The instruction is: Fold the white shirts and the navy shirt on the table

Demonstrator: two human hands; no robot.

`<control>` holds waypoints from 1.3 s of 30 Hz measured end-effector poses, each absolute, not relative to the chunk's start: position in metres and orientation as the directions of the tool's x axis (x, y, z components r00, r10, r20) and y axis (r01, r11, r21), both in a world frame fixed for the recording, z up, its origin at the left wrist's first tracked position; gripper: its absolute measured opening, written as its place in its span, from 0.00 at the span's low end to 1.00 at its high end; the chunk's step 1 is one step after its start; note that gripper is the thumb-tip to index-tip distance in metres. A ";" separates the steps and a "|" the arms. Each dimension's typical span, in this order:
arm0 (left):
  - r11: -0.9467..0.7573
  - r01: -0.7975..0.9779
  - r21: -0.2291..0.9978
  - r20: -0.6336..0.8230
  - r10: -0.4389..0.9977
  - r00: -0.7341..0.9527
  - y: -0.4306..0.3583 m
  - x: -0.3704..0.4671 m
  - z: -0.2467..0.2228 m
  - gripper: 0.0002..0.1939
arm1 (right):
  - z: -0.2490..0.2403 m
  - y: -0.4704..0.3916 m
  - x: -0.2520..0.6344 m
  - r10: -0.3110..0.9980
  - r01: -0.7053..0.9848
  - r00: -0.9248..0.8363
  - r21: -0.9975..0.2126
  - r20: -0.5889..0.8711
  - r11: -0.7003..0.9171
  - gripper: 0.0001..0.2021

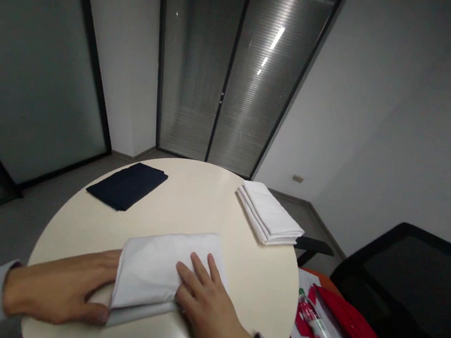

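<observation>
A folded white cloth lies near the front of the round table, its lower layer showing along the near edge. At its left end, the fingers of my left hand disappear beneath the upper layer. The left thumb stays outside, stretched away from the fingers, close to the cloth's near left corner. My right hand rests on the cloth's right part with fingers spread over the top, its thumb hidden.
The table also carries dark navy folded fabric at far left and stacked white folded cloths at the right edge. A black mesh chair stands right, with a plastic bottle and red fabric on its seat.
</observation>
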State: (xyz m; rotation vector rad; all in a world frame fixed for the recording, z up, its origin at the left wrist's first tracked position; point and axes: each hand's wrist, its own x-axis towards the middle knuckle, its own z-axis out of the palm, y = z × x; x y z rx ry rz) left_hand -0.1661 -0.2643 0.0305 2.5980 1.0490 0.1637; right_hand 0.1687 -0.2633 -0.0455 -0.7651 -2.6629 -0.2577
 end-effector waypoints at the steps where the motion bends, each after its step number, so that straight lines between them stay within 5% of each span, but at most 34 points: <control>1: -0.675 0.643 0.361 -0.050 0.675 0.736 -0.269 -0.171 0.026 0.40 | -0.046 -0.263 0.169 0.436 0.515 -0.799 0.096 0.415 0.852 0.06; 4: -0.662 0.649 0.375 -0.059 0.681 0.730 -0.277 -0.174 0.006 0.46 | -0.044 -0.263 0.169 0.320 0.430 -0.825 0.149 0.466 0.890 0.05; 8: -0.663 0.638 0.392 -0.024 0.686 0.727 -0.276 -0.177 -0.005 0.45 | -0.033 -0.264 0.171 0.346 0.410 -0.856 0.096 0.385 0.907 0.07; 10: -0.648 0.631 0.426 -0.038 0.684 0.728 -0.273 -0.189 0.006 0.40 | -0.028 -0.264 0.171 0.365 0.407 -0.866 0.057 0.342 0.912 0.08; 13: -0.565 0.646 0.513 -0.014 0.747 0.664 -0.263 -0.209 0.039 0.18 | -0.024 -0.264 0.171 0.378 0.397 -0.876 0.002 0.299 0.918 0.09; 16: -0.455 0.681 0.573 0.160 0.878 0.452 -0.250 -0.192 0.067 0.20 | -0.023 -0.266 0.172 0.385 0.380 -0.887 -0.070 0.256 0.922 0.12; 20: -0.504 0.795 0.337 0.269 0.861 0.431 -0.242 -0.112 0.042 0.25 | -0.003 -0.270 0.167 0.441 0.391 -0.864 -0.228 0.242 0.892 0.16; 24: -0.590 0.800 0.106 0.215 0.799 0.561 -0.250 -0.061 -0.016 0.33 | 0.026 -0.260 0.147 0.691 0.593 -0.647 -0.357 0.323 0.722 0.18; 28: -0.581 0.809 0.086 0.265 0.796 0.544 -0.259 -0.061 -0.033 0.36 | 0.012 -0.235 0.124 0.716 0.671 -0.609 -0.258 0.341 0.695 0.35; 33: -0.589 0.799 0.122 0.279 0.793 0.542 -0.264 -0.078 -0.031 0.38 | -0.032 -0.222 0.130 0.730 0.691 -0.648 -0.236 0.215 0.683 0.35; 39: -0.552 0.822 0.140 0.218 0.827 0.519 -0.278 -0.113 -0.035 0.36 | -0.029 -0.227 0.150 0.763 0.733 -0.623 -0.213 0.172 0.646 0.38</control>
